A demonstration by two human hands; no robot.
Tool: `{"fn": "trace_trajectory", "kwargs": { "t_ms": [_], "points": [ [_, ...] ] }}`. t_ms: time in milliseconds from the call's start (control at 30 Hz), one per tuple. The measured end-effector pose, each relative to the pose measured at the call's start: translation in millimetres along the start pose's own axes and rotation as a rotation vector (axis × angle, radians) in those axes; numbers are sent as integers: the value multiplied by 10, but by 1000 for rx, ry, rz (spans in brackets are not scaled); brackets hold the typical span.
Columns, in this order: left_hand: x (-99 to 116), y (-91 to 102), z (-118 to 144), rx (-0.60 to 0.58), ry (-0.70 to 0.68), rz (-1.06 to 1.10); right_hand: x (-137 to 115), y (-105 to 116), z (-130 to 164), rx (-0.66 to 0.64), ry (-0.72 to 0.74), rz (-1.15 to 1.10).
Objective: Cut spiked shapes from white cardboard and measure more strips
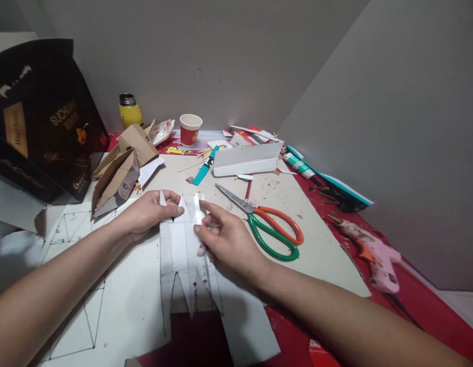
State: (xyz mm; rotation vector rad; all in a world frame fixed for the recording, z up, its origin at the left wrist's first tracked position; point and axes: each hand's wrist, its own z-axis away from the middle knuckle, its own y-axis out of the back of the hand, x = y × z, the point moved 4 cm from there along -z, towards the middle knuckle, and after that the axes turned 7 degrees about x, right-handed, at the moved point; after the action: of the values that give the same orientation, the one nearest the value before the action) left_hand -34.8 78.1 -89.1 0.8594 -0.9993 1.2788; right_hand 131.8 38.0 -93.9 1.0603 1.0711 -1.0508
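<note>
I'm pressing my left hand point(146, 213) down on the upper left edge of the white card cutout point(186, 244), fingers curled and closed over it, thumb pinning one of its pointed tabs. My right hand point(224, 237) is pinching the cutout's middle strip between thumb and forefinger, the other fingers loosely bent. The cutout is lying flat in front of me on the cardboard sheet point(320, 250), its spiky lower edge pointing toward me. Just right of my right hand, the orange-and-green scissors point(272, 227) are lying open. Farther right, the pink glue gun point(376, 257) is resting on the red cloth point(431, 306).
</note>
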Motion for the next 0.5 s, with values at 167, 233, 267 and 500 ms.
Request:
{"fn": "trace_trajectory", "kwargs": {
  "t_ms": [167,233,267,500],
  "points": [
    [-25,11,-7,-8,3,-4,-8,-2,4,1,-5,-3],
    [-26,12,-5,-8,6,-4,-6,-2,0,6,-10,-7],
    [-25,11,-4,-8,7,-3,-4,-2,-2,7,-12,-10],
    [-1,-6,5,23,11,6,-27,5,-6,3,6,19]
  ]
}}
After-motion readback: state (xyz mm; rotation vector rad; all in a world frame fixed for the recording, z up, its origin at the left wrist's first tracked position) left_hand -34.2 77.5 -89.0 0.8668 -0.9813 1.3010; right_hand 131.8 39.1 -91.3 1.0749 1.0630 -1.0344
